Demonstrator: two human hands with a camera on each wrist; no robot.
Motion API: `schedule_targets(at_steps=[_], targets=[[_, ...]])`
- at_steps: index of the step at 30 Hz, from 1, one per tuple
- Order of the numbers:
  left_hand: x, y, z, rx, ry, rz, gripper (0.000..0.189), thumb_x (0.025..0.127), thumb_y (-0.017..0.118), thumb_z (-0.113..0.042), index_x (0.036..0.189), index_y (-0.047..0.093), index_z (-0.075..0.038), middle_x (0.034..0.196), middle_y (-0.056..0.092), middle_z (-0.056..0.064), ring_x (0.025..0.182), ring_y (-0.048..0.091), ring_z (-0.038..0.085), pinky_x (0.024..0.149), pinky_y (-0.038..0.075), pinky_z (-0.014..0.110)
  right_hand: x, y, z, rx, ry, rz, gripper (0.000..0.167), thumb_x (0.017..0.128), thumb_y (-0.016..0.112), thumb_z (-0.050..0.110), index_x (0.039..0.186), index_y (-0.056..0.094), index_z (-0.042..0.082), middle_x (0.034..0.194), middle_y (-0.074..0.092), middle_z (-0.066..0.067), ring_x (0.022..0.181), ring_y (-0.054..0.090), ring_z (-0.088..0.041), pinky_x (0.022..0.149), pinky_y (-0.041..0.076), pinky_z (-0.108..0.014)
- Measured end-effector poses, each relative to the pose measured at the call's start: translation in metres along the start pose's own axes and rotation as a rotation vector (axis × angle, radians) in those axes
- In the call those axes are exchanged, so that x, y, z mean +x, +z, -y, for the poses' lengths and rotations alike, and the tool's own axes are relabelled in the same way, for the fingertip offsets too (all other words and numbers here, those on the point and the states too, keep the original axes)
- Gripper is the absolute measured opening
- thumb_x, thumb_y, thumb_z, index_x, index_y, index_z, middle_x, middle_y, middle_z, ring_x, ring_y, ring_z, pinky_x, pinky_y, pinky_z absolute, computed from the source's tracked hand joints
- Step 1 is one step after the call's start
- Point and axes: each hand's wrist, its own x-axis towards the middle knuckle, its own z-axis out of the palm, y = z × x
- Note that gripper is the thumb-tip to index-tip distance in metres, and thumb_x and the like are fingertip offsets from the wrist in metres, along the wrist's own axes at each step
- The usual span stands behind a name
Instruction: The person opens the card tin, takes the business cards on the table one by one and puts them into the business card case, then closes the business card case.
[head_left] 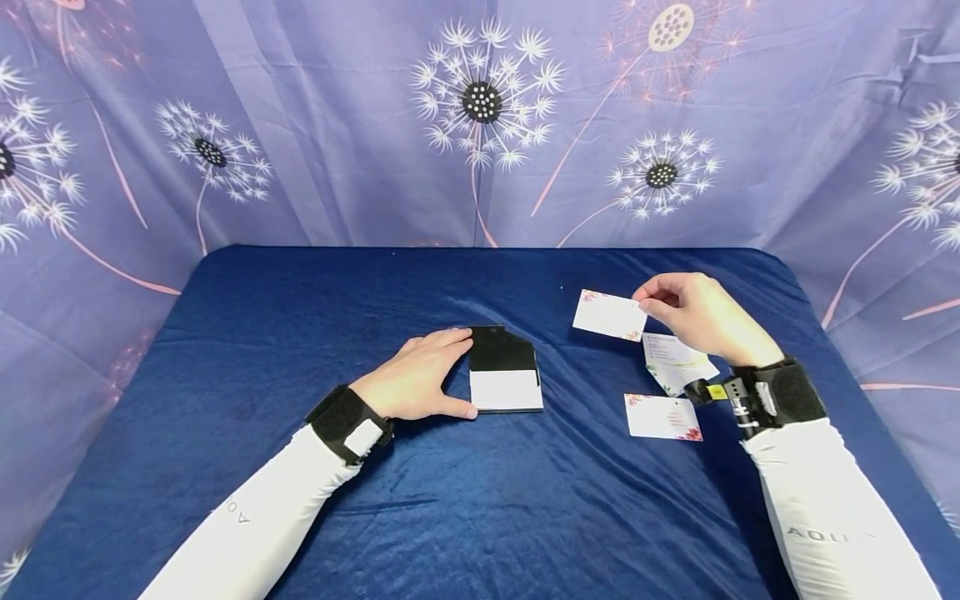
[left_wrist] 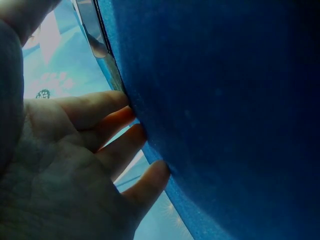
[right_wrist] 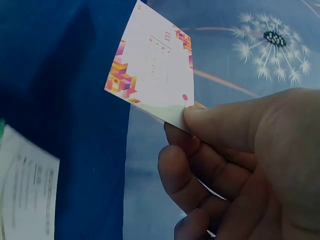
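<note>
A flat business card case [head_left: 504, 350] lies opened on the blue cloth, black in its far half, with a white card [head_left: 506, 390] in the near half. My left hand [head_left: 416, 375] rests along the case's left edge, fingertips at the far corner and thumb at the near corner. In the left wrist view, its fingers [left_wrist: 107, 102] are fairly straight and touch the cloth. My right hand [head_left: 705, 312] pinches a white business card [head_left: 609, 315] by one corner between thumb and fingers, raised above the table. The held card [right_wrist: 155, 65] shows colourful printed corners.
Below the right hand lie overlapping cards [head_left: 675, 358] with printed text. A floral-cornered card [head_left: 663, 417] lies nearer to me. Blue cloth [head_left: 285, 333] covers the table, and a purple dandelion-print curtain [head_left: 337, 125] hangs behind it.
</note>
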Motion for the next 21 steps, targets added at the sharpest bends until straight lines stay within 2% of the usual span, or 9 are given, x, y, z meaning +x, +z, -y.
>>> schedule_targets(at_steps=[9, 21], targets=[[0.0, 0.0, 0.0, 0.006, -0.005, 0.002, 0.105, 0.088, 0.082, -0.057, 0.164, 0.037, 0.001, 0.172, 0.031, 0.013, 0.16, 0.024, 0.03, 0.125, 0.024, 0.055, 0.011, 0.012, 0.016, 0.027, -0.006, 0.006, 0.013, 0.107, 0.065, 0.012, 0.107, 0.078, 0.01, 0.097, 0.075, -0.003, 0.085, 0.063, -0.02, 0.075, 0.046, -0.025], [0.001, 0.0, 0.0, 0.026, -0.004, 0.012, 0.105, 0.088, 0.081, -0.059, 0.163, 0.037, 0.001, 0.172, 0.03, 0.012, 0.16, 0.023, 0.029, 0.125, 0.024, 0.054, 0.024, 0.028, 0.038, 0.046, -0.082, 0.044, 0.013, 0.106, 0.065, 0.012, 0.107, 0.078, 0.008, 0.098, 0.075, -0.004, 0.086, 0.063, -0.021, 0.078, 0.047, -0.031]])
